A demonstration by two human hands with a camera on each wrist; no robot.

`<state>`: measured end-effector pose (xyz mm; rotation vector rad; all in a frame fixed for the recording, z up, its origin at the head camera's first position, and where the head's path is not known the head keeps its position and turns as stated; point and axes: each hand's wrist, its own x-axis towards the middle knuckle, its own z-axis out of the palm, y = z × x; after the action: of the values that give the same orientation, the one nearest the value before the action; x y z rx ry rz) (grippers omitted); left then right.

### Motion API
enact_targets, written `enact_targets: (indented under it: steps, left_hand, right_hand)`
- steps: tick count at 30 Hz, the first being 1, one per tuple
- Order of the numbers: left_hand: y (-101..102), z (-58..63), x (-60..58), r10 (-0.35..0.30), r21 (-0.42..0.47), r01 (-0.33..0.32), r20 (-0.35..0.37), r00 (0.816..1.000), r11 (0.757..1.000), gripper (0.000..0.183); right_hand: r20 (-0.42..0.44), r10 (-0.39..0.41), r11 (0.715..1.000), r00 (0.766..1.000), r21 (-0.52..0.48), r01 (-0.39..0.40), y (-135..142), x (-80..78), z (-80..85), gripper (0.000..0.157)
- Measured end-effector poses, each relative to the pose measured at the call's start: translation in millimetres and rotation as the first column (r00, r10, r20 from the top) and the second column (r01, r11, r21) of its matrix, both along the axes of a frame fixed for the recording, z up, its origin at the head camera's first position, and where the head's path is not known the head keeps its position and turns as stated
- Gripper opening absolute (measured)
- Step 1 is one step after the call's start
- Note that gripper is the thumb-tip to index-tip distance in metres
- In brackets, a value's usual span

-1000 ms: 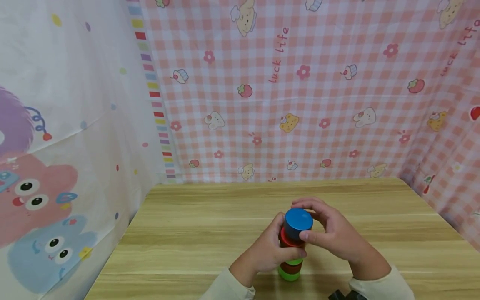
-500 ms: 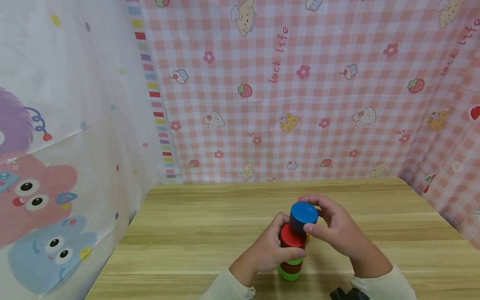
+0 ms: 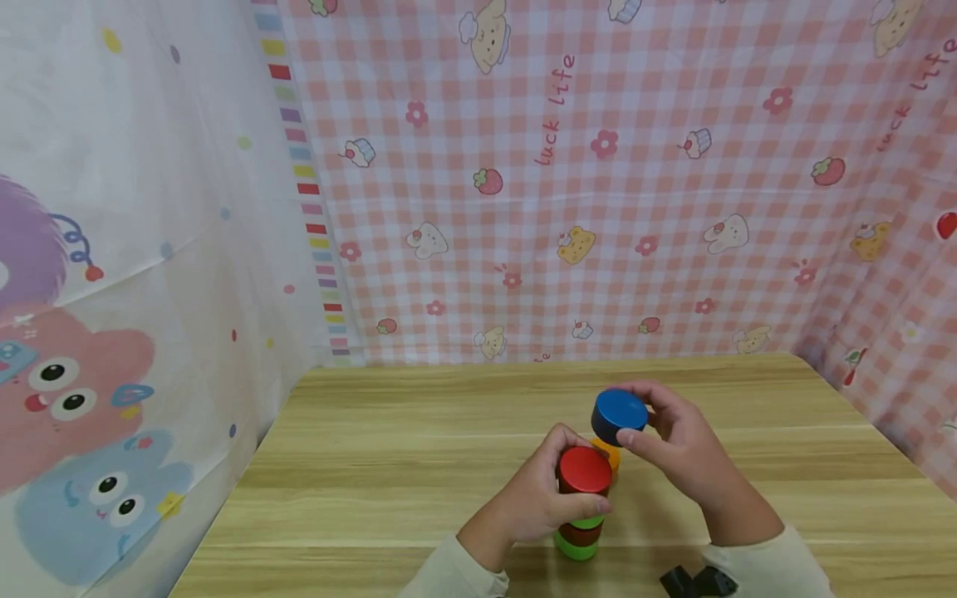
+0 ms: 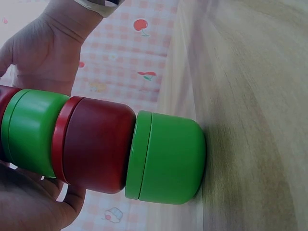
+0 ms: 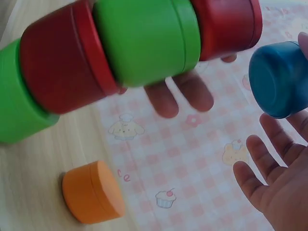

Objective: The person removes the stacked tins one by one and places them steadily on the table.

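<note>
1. Grip first: we've got the right hand (image 3: 684,455) pinching a blue tin (image 3: 620,411) between thumb and fingers, up off the table (image 3: 389,465), to the right and far side of the stack, not touching it.
2. Our left hand (image 3: 532,492) is wrapped around the upper part of that stack, thumb on the near side.
3. The stack, top down: upper red tin (image 3: 585,469), upper green tin (image 4: 36,132), lower red tin (image 4: 96,144), lower green tin (image 4: 168,159). It's upright, with the bottom one on the wood.
4. Stuff in the way: an orange tin (image 3: 608,453) stands on the table just beyond the stack; from the head camera we only see part of it behind our left hand and the tins.
5. Around us: pink checked cloth (image 3: 673,199) on the far and right sides, white cartoon cloth (image 3: 224,149) on the left. There's something black (image 3: 699,583) by our right cuff.
6. Readable text: "luck life" on the checked cloth, far side and again at right.
</note>
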<state>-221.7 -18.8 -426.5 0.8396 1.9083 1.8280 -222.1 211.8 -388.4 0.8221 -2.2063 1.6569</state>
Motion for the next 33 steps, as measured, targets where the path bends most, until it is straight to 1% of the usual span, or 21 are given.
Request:
enact_targets:
  steps: [7, 12, 16, 22, 27, 33]
  left_hand:
    - [0.0, 0.2, -0.1, 0.006, -0.013, -0.006, -0.004, 1.000, 1.000, 0.050]
    - [0.3, -0.3, -0.2, 0.011, -0.011, -0.012, -0.009, 1.000, 1.000, 0.050]
    - [0.6, -0.6, -0.1, 0.018, -0.010, -0.018, -0.009, 1.000, 1.000, 0.050]
    - [0.6, -0.3, 0.2, 0.018, -0.010, -0.018, -0.007, 1.000, 1.000, 0.049]
    - [0.2, -0.3, 0.0, 0.007, 0.005, -0.007, -0.021, 1.000, 1.000, 0.050]
    - [-0.2, -0.6, -0.8, -0.004, 0.010, 0.005, -0.021, 1.000, 1.000, 0.051]
  right_hand:
    - [0.038, -0.035, 0.999, 0.999, -0.023, 0.036, 4.5, -4.2, -6.2, 0.038]
    - [0.074, -0.065, 0.998, 0.995, -0.017, 0.067, 7.0, -7.7, -11.1, 0.038]
    - [0.086, -0.089, 0.996, 0.992, -0.004, 0.090, 8.8, -11.4, -15.4, 0.038]
    - [0.113, -0.106, 0.994, 0.988, -0.008, 0.107, 11.0, -15.8, -21.3, 0.040]
    - [0.152, -0.132, 0.991, 0.979, -0.004, 0.135, 13.9, -19.1, -26.4, 0.040]
    - [0.192, -0.178, 0.984, 0.965, 0.032, 0.175, 17.6, -23.5, -32.9, 0.045]
